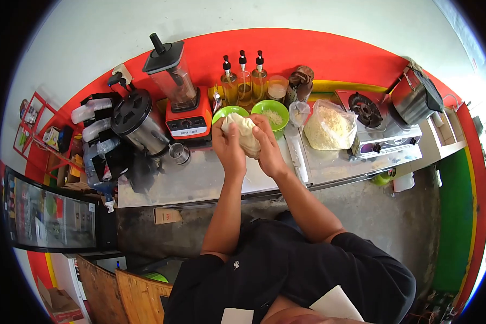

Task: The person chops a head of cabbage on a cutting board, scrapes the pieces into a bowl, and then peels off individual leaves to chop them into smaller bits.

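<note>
Both my hands are wrapped round a pale, folded lump of dough point(243, 133), held up above the counter. My left hand point(230, 148) grips its left side, and my right hand point(268, 148) presses on its right side. Behind the lump, a green bowl point(229, 112) is partly hidden by it. A second green bowl point(276, 120), with pale shreds inside, stands just beyond my right hand. To the right of that hand lies a long knife point(297, 156). Past the knife sits a clear plastic bag point(330, 127) full of pale yellowish shreds.
A red blender point(189, 116) and a steel pot with a black lid point(140, 121) stand left. Three pump bottles point(244, 81) line the back. A gas stove point(386, 127) is at the right, with a tall steel pot point(416, 97) beside it. The counter point(200, 183) ends near my forearms.
</note>
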Action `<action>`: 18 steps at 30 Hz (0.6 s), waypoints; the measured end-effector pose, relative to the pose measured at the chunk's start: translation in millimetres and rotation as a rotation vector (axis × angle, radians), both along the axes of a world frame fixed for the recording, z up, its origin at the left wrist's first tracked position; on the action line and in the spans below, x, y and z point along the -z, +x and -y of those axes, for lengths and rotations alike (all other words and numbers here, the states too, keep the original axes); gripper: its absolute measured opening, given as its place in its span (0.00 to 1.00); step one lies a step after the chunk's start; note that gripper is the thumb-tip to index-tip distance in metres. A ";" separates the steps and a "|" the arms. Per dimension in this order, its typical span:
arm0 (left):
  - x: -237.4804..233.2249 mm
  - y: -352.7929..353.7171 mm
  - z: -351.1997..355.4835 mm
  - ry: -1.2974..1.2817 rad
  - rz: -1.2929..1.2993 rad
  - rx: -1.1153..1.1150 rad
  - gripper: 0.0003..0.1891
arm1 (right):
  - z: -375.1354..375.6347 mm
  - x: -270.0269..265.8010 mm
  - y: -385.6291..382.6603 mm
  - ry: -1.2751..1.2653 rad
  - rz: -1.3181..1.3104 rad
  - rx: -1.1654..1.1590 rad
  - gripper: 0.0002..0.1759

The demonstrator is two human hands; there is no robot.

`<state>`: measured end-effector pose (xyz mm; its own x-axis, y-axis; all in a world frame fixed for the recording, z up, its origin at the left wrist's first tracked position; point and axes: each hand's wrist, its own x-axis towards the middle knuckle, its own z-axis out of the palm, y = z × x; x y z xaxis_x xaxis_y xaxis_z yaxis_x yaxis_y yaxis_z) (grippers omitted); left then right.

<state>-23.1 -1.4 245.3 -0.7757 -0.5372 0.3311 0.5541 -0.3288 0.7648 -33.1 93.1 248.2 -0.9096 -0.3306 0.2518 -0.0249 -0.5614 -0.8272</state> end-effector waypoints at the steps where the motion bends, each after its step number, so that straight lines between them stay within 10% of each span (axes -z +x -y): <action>1: -6.4 -0.8 0.0 -0.094 0.026 -0.021 0.11 | -0.1 -1.3 1.1 -0.007 -0.001 0.006 0.18; 13: -18.1 1.0 16.5 0.183 -0.136 0.508 0.09 | -31.8 -23.2 13.9 0.234 -0.082 0.055 0.58; 18: -17.8 5.4 10.0 -0.021 -0.090 0.333 0.11 | -35.8 -21.6 18.3 0.412 -0.143 0.210 0.68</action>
